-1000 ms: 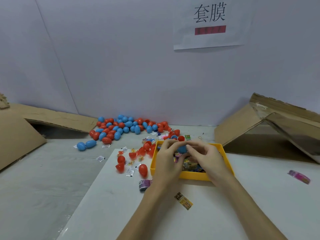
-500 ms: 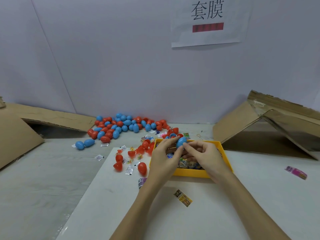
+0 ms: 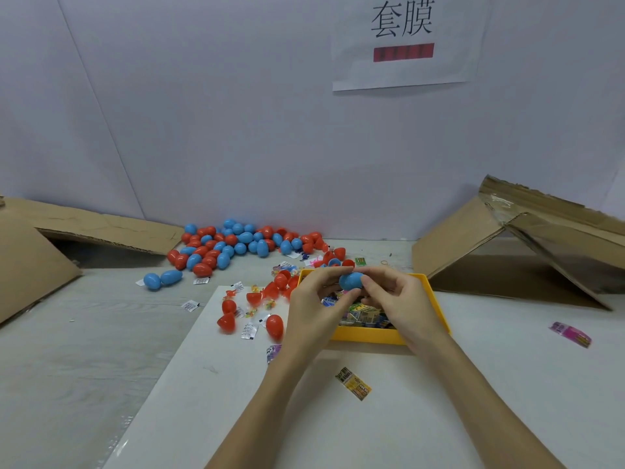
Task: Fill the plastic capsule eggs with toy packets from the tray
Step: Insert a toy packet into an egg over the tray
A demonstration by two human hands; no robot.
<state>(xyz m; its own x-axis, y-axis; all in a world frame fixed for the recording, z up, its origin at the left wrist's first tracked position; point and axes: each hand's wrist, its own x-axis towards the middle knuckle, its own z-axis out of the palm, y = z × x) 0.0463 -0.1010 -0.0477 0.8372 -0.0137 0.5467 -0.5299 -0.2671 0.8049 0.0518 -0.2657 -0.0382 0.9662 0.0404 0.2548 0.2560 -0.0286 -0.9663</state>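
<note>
Hands pinching one blue capsule egg over the yellow tray.

Left hand point(image 3: 313, 308) and right hand point(image 3: 399, 302) both grip a blue egg point(image 3: 351, 280) between fingertips, held above the tray point(image 3: 368, 335) of toy packets point(image 3: 363, 314) near the counter's middle. It looks like the closing or pressing-shut step, though whether a packet is inside cannot be told; next it calls for squeezing the halves flush, then setting it with the egg pile point(image 3: 236, 245) by the far edge. Loose red halves point(image 3: 250, 309) lie left of the tray. Wall sign point(image 3: 402, 38) reads "套膜"; packet print is too small to read.
</note>
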